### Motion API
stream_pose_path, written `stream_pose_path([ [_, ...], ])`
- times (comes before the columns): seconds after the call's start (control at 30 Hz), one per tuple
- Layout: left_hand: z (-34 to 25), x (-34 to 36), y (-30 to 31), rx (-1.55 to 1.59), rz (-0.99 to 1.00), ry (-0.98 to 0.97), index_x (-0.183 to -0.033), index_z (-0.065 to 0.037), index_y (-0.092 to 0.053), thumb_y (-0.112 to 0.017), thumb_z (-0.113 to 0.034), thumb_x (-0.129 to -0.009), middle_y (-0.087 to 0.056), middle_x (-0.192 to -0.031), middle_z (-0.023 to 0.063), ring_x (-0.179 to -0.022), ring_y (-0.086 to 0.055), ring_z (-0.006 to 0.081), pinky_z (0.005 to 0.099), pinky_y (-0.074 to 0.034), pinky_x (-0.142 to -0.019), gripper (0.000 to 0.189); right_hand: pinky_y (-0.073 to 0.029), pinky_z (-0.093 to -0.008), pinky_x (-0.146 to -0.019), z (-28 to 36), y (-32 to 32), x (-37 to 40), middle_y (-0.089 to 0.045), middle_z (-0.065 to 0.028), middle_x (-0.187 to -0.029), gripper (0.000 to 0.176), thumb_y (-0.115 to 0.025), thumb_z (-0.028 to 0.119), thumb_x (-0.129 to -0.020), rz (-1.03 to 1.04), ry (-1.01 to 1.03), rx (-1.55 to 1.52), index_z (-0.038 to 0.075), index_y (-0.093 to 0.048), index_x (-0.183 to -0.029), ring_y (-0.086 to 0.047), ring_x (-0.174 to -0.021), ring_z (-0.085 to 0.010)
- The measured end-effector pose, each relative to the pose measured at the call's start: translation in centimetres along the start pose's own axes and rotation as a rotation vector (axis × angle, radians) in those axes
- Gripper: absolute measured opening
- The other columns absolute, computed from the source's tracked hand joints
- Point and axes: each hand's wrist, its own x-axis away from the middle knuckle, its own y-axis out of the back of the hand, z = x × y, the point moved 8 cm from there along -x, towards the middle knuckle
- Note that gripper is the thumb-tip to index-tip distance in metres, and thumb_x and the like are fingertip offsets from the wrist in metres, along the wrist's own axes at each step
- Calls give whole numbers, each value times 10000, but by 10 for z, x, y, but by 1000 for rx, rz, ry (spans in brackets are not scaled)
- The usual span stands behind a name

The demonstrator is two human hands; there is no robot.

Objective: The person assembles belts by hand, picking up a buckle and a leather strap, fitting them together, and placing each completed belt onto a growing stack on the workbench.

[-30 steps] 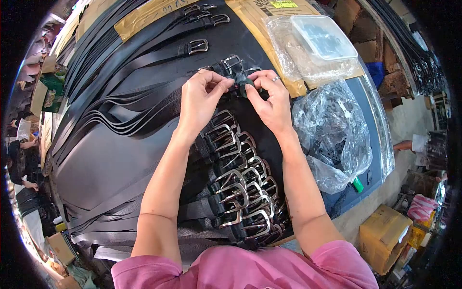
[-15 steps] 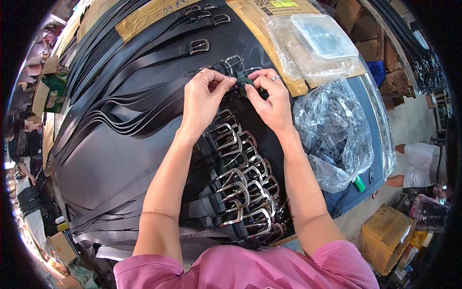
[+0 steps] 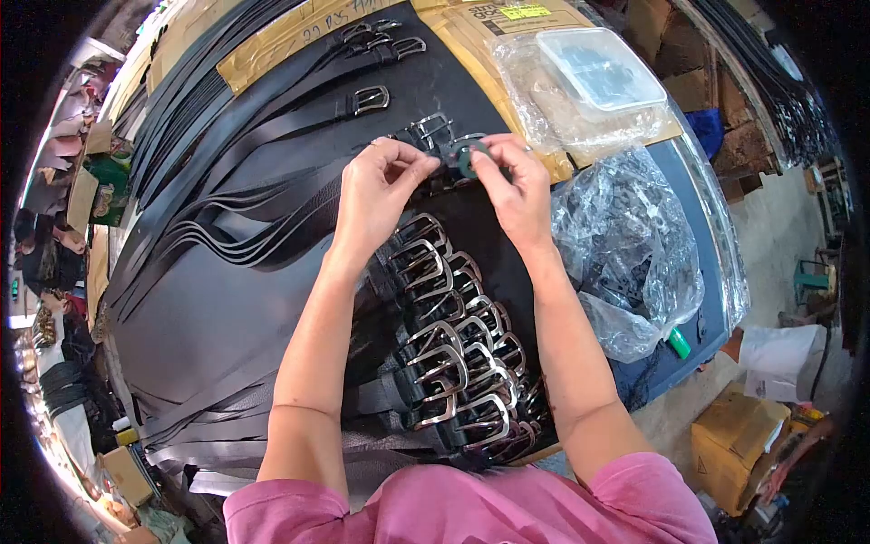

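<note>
My right hand (image 3: pixel 515 186) pinches a small dark green ring (image 3: pixel 470 158), which looks like a narrow roll of tape, between thumb and fingers. Close beside it, my left hand (image 3: pixel 379 189) has its thumb and fingertips pressed together; what they hold is too small to make out. Just beyond both hands lies a black leather belt with a silver buckle (image 3: pixel 431 130). Below my hands, between the forearms, a stack of black belts shows several overlapping silver buckles (image 3: pixel 462 349). Their straps (image 3: pixel 245 234) run off to the left.
More buckled belts (image 3: pixel 370 100) lie farther back on the dark table (image 3: pixel 208 317). On the right are a clear plastic bag (image 3: pixel 625 254) of small dark pieces and a clear lidded box (image 3: pixel 602 69) on cardboard. A carton (image 3: pixel 739 440) stands on the floor.
My hands have drawn slightly apart, the left one shifting left. The green ring has turned so its open centre shows more. The view has shifted a little.
</note>
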Motion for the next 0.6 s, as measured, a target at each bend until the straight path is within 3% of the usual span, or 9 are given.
stream_pose_path([
  [0.07, 0, -1, -2, 91, 64, -29, -956, 26, -652, -698, -80, -820, -632, -914, 57, -755, -591, 76, 214, -474, -669, 179, -450, -257, -596, -12, 7, -1, -576, -62, -741, 197, -631, 65, -843, -77, -100, -105, -23, -519, -708, -549, -628, -111],
  [0.2, -12, -12, 0, -160, 21, -45, -1055, 19, -652, -722, -94, -782, -618, -883, 87, -703, -595, 95, 237, -468, -625, 304, -453, -228, -550, -12, 11, 0, -563, -32, -686, 211, -591, 112, -919, -128, -181, -222, -12, -515, -767, -568, -609, -77],
  [0.3, -29, -25, -12, -344, 37, -183, -984, 17, -676, -723, -122, -773, -625, -866, 124, -684, -603, 163, 279, -467, -628, 257, -465, -240, -548, -17, 11, 1, -569, -41, -692, 204, -588, 101, -916, -111, -259, -204, -15, -513, -765, -594, -621, -87],
  [0.33, -32, -30, -16, -411, -31, -313, -910, 7, -697, -720, -146, -765, -627, -817, 155, -694, -601, 244, 324, -469, -654, 212, -464, -241, -545, -17, 11, 0, -568, -41, -688, 203, -587, 101, -915, -108, -250, -205, -14, -514, -765, -591, -613, -89],
  [0.43, -29, -38, -34, -477, 54, -308, -879, -12, -707, -713, -149, -764, -632, -778, 157, -733, -604, 283, 353, -471, -687, 179, -459, -242, -539, -15, 12, 0, -565, -44, -675, 204, -589, 101, -912, -103, -237, -195, -14, -514, -761, -586, -596, -93],
  [0.57, -26, -30, -31, -405, -60, -255, -833, -21, -699, -700, -124, -769, -629, -757, 138, -665, -601, 244, 319, -474, -639, 122, -444, -256, -529, -21, 15, 0, -553, -67, -644, 225, -639, 98, -861, -112, -242, -115, -37, -535, -714, -566, -574, -95],
  [0.6, -25, -26, -29, -370, -72, -227, -841, -4, -680, -688, -101, -796, -629, -741, 106, -621, -581, 167, 276, -467, -613, 108, -442, -260, -527, -22, 15, -1, -555, -75, -644, 222, -651, 95, -846, -106, -220, -67, -42, -546, -707, -561, -565, -99],
])
